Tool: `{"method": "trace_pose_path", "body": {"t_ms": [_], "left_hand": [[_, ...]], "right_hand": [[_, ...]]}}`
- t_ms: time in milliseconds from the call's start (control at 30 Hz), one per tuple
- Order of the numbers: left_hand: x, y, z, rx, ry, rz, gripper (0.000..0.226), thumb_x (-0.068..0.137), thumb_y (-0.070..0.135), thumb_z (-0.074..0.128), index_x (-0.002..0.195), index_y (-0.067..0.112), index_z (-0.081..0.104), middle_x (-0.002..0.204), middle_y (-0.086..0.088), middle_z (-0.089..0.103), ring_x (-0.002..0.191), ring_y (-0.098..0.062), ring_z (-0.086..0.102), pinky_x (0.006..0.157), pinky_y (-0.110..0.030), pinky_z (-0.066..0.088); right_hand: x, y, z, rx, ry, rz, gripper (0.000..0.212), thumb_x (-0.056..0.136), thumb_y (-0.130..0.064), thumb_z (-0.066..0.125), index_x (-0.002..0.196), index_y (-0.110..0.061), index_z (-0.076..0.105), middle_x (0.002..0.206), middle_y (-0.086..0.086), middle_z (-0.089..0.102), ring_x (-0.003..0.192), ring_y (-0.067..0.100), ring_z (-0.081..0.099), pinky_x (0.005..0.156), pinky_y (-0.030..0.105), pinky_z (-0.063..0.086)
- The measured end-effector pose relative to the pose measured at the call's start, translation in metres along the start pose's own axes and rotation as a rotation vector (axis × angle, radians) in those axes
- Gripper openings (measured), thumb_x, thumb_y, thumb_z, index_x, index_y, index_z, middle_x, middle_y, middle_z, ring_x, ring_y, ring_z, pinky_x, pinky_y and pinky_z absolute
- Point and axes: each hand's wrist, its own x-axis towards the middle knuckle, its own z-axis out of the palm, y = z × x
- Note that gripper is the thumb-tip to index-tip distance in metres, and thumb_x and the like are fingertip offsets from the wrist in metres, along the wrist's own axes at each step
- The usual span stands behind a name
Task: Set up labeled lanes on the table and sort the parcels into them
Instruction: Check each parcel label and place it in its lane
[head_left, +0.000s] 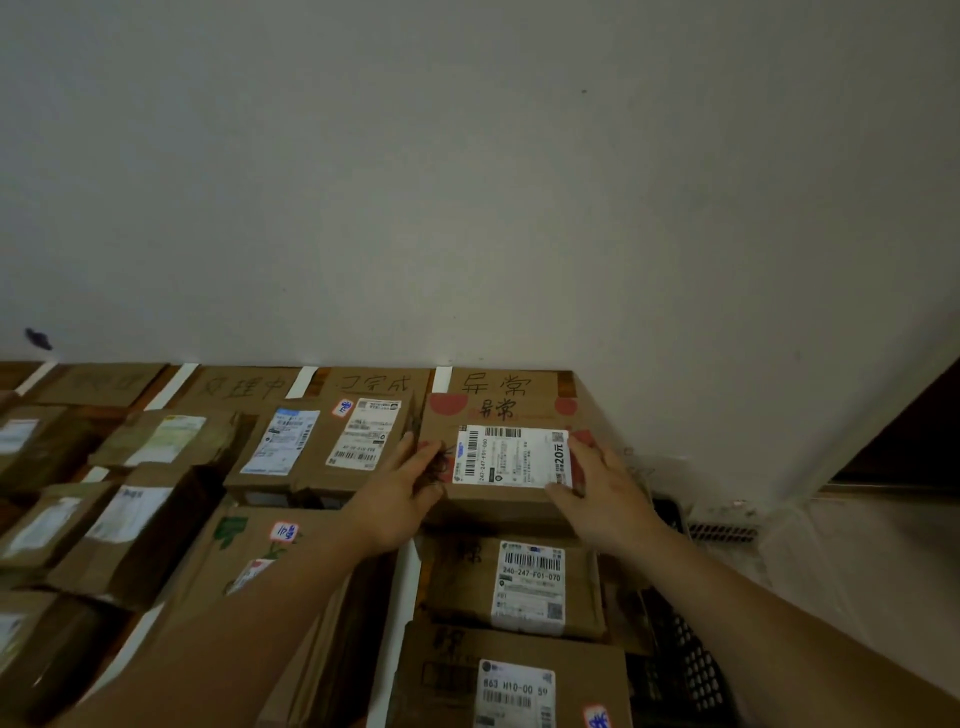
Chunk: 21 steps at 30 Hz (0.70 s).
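A brown cardboard parcel (506, 415) with red marks and a white shipping label lies at the far end of the rightmost lane, just below a handwritten cardboard lane sign (498, 383). My left hand (402, 496) grips its left edge and my right hand (602, 491) grips its right edge. Two more labelled parcels (519, 584) lie in the same lane nearer to me. White tape strips (441, 378) mark the lane borders. The neighbouring lane holds parcels (322, 447) under its own sign (376, 384).
Several more parcels (130, 525) fill the lanes to the left, under two further signs (236, 387). A white wall (467, 182) rises right behind the table. A black perforated crate (685, 660) stands at the table's right edge, above a pale floor.
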Motion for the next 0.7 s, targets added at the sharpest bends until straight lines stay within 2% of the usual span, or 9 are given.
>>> {"method": "trace_pose_path", "body": {"t_ms": [100, 167, 333, 433, 567, 700], "left_hand": [[-0.008, -0.004, -0.019, 0.021, 0.037, -0.003, 0.063, 0.095, 0.046, 0.044, 0.148, 0.043, 0.01, 0.158, 0.012, -0.005, 0.146, -0.025, 0.003, 0.116, -0.051, 0.017], [-0.023, -0.015, -0.041, 0.03, 0.099, -0.026, 0.065, 0.094, 0.046, 0.045, 0.15, 0.037, 0.011, 0.158, 0.011, -0.001, 0.147, -0.021, 0.001, 0.117, -0.046, 0.013], [-0.079, -0.08, -0.112, 0.056, 0.245, -0.125, 0.065, 0.095, 0.043, 0.048, 0.151, 0.028, 0.016, 0.159, 0.004, 0.005, 0.146, -0.016, 0.006, 0.115, -0.033, 0.011], [-0.128, -0.134, -0.159, 0.086, 0.331, -0.194, 0.064, 0.096, 0.041, 0.047, 0.15, 0.025, 0.019, 0.159, 0.0, 0.008, 0.146, -0.018, 0.007, 0.117, -0.033, 0.01], [-0.208, -0.227, -0.221, -0.005, 0.401, -0.283, 0.067, 0.093, 0.043, 0.051, 0.15, 0.031, 0.018, 0.159, 0.002, 0.009, 0.146, -0.02, 0.012, 0.117, -0.036, 0.015], [-0.29, -0.321, -0.271, 0.02, 0.461, -0.39, 0.067, 0.093, 0.044, 0.05, 0.15, 0.027, 0.019, 0.158, -0.002, 0.014, 0.144, -0.022, 0.016, 0.116, -0.037, 0.019]], "right_hand": [[0.007, -0.013, -0.009, -0.083, 0.028, -0.049, 0.071, 0.091, -0.052, 0.05, 0.15, -0.035, 0.013, 0.158, -0.004, 0.006, 0.142, 0.022, 0.018, 0.11, 0.043, 0.029], [0.012, -0.034, -0.015, -0.118, 0.031, -0.081, 0.075, 0.092, -0.052, 0.05, 0.152, -0.031, 0.011, 0.16, -0.006, -0.001, 0.145, 0.022, 0.011, 0.114, 0.044, 0.023], [0.011, -0.129, -0.001, -0.217, 0.036, -0.255, 0.067, 0.092, -0.055, 0.046, 0.15, -0.029, 0.024, 0.16, -0.001, 0.008, 0.146, 0.022, 0.011, 0.116, 0.04, 0.016], [0.002, -0.202, 0.035, -0.244, 0.006, -0.387, 0.066, 0.092, -0.053, 0.048, 0.149, -0.027, 0.026, 0.16, 0.0, 0.012, 0.146, 0.02, 0.011, 0.116, 0.036, 0.016], [-0.013, -0.311, 0.108, -0.237, -0.082, -0.509, 0.066, 0.092, -0.053, 0.049, 0.148, -0.026, 0.029, 0.158, 0.002, 0.016, 0.145, 0.02, 0.015, 0.116, 0.034, 0.017], [-0.032, -0.418, 0.187, -0.189, -0.169, -0.605, 0.065, 0.09, -0.052, 0.053, 0.146, -0.024, 0.034, 0.153, 0.003, 0.029, 0.138, 0.022, 0.03, 0.111, 0.032, 0.025]]}}
